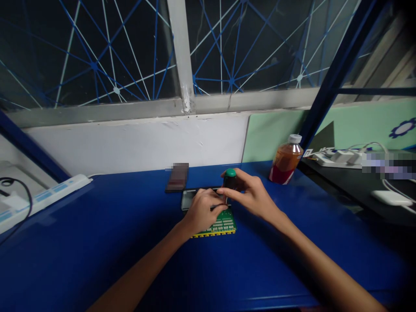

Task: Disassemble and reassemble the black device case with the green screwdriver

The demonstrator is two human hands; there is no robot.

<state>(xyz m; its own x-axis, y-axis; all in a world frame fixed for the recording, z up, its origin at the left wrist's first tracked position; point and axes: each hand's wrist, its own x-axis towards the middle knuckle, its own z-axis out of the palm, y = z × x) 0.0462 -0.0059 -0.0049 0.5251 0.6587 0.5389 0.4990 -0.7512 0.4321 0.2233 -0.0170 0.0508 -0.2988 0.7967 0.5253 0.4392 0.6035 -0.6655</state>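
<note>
A green circuit board (224, 224) with a yellow toothed front edge lies on the blue table (130, 260). Behind it is a dark-rimmed grey tray (187, 200), partly covered by my hands. My right hand (251, 193) is closed round a screwdriver (230, 178) with a green-capped dark handle, held upright with its shaft pointing down at the board's back edge. My left hand (204, 210) rests over the board's left part, its thumb and fingers pinched near the screwdriver's shaft. Whatever is between those fingertips is too small to make out.
Behind the tray lies a dark phone-like slab (177, 177). A bottle of orange drink (286, 160) stands at the back right. Power strips lie at the far left (48, 195) and on a black surface at the right (338, 158). A window wall runs behind the table.
</note>
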